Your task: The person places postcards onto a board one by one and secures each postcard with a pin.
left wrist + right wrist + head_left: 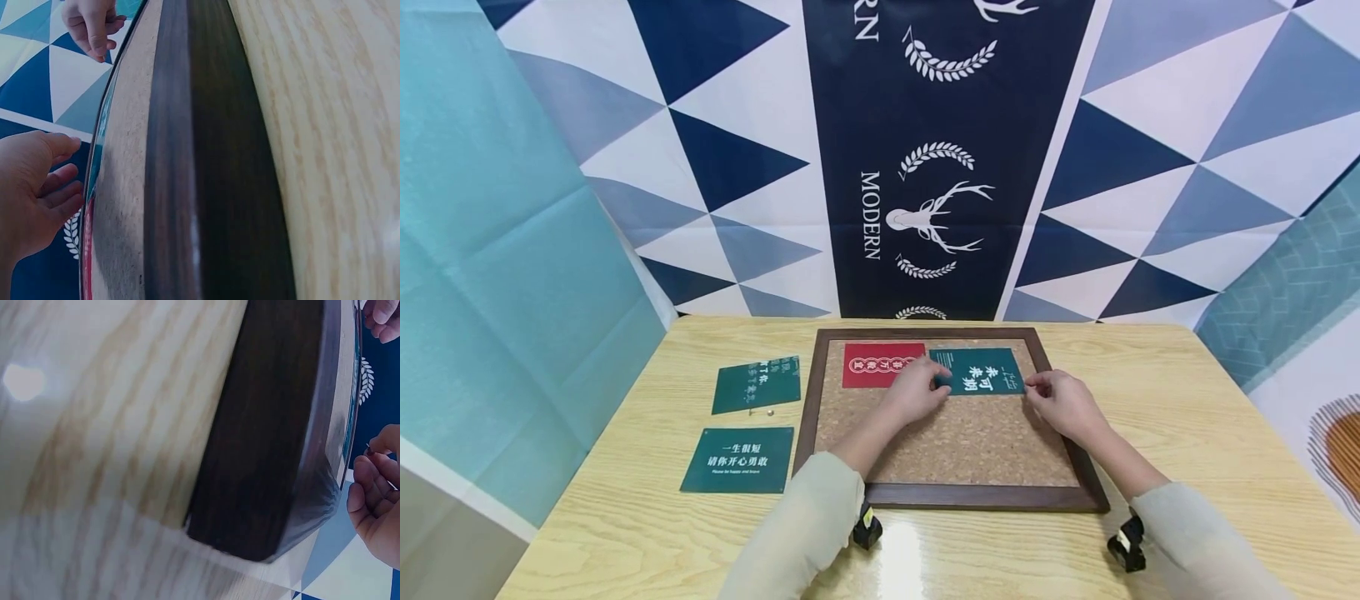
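Note:
A teal card [985, 360] with white characters lies on the cork board [970, 450], against the right side of a red card [865, 377]. My left hand [916, 393] is at the teal card's left end, its fingers loosely bent, seen apart and holding nothing in the left wrist view. At the card's right end, my right hand [1066, 404] pinches a small thumbtack [369, 449] between thumb and index finger. The tack is tiny and mostly covered by the fingertips. Whether its point touches the card cannot be made out.
Left of the board's dark wooden frame [977, 496], two more teal cards [736, 475] lie on the wooden table [632, 467]. Small tacks [770, 412] rest between them. A patterned cloth [760, 108] hangs behind the table.

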Demonstrator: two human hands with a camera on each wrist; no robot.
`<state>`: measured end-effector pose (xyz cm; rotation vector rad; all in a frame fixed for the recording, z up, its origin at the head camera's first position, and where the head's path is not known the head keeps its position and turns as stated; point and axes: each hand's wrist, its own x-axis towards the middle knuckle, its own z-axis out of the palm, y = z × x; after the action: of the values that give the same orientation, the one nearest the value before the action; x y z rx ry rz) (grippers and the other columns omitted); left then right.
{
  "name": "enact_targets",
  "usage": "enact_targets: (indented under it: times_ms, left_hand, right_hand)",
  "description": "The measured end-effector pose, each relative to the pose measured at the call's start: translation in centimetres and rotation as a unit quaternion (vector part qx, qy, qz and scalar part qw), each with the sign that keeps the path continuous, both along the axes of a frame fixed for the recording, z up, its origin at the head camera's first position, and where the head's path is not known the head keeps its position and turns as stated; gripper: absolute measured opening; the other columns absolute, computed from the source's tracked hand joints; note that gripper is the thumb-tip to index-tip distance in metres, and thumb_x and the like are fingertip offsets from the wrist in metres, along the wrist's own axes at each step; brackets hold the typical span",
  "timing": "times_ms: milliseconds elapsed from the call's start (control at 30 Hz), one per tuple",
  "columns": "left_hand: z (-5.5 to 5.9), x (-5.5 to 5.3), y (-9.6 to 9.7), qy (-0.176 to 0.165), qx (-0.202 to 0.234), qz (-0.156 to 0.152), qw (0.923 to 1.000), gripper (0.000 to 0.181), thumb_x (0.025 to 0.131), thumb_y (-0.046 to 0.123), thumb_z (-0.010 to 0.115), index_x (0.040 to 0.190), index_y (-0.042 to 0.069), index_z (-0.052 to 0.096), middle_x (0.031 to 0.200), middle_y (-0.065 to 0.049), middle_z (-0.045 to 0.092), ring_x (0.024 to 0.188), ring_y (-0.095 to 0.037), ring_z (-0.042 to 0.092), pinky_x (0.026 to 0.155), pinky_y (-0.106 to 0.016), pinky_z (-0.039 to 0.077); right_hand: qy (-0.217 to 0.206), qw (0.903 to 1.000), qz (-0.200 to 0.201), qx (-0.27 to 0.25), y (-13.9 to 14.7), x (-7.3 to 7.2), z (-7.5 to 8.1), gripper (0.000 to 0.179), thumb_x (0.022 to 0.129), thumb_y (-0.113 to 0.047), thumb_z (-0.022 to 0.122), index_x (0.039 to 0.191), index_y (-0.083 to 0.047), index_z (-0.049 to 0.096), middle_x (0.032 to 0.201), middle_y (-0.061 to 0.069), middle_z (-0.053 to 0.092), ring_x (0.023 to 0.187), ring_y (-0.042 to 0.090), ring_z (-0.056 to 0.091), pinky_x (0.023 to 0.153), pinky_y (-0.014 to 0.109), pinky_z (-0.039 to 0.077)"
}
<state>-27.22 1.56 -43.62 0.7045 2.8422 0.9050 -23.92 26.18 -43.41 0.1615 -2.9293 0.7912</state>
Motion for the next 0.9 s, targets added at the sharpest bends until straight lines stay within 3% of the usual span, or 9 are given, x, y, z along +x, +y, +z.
enact_targets:
  times_ms: [100,200,467,700,900]
  left_hand:
    - [-0.11,0.05,0.22,0.01,-0.016,-0.01,0.9998,0.026,0.091,0.019,0.061,0.114,0.009,0.066,0.114,-0.007,0.062,0.109,-0.017,0.056,0.097,-0.029,0.045]
    - [-0.32,0.06,0.37,0.018,-0.029,-0.018,0.9992,0.026,0.091,0.018,0.06,0.114,0.008,0.066,0.114,-0.007,0.061,0.111,-0.018,0.056,0.1,-0.03,0.043]
    - [-0.65,-0.02,0.61,0.03,-0.065,-0.016,0.9973,0.025,0.091,0.018,0.06,0.114,0.011,0.067,0.113,-0.005,0.061,0.108,-0.016,0.056,0.098,-0.028,0.044]
    - [-0.43,0.14,0.76,0.066,-0.129,-0.038,0.9887,0.024,0.093,0.018,0.057,0.113,0.012,0.068,0.105,-0.003,0.062,0.101,-0.014,0.057,0.092,-0.024,0.047]
    - [-0.22,0.39,0.88,0.088,-0.153,-0.051,0.983,0.023,0.094,0.017,0.055,0.112,0.013,0.069,0.104,-0.004,0.062,0.099,-0.015,0.056,0.089,-0.024,0.047]
  right_hand:
    - [-0.001,1.0,0.001,-0.001,0.03,0.01,-0.03,0.022,0.087,-0.009,0.056,0.099,0.007,0.065,0.084,0.017,0.063,0.068,0.019,0.052,0.051,0.025,0.04]
    - [-0.003,1.0,0.001,-0.002,0.05,0.0,-0.09,0.022,0.088,-0.009,0.056,0.099,0.008,0.065,0.084,0.017,0.062,0.068,0.019,0.052,0.051,0.025,0.04]
    - [-0.011,0.9999,-0.006,-0.007,-0.05,-0.07,-0.18,0.023,0.088,-0.009,0.056,0.101,0.008,0.065,0.086,0.018,0.063,0.069,0.02,0.052,0.053,0.026,0.042]
    - [-0.007,0.9999,-0.005,-0.01,-0.09,-0.12,-0.32,0.021,0.088,-0.009,0.057,0.099,0.007,0.065,0.085,0.017,0.063,0.07,0.019,0.053,0.055,0.026,0.043]
    - [-0.006,0.9999,0.002,-0.009,-0.08,-0.29,-0.49,0.019,0.087,-0.009,0.058,0.096,0.006,0.066,0.084,0.016,0.064,0.07,0.019,0.055,0.058,0.028,0.045]
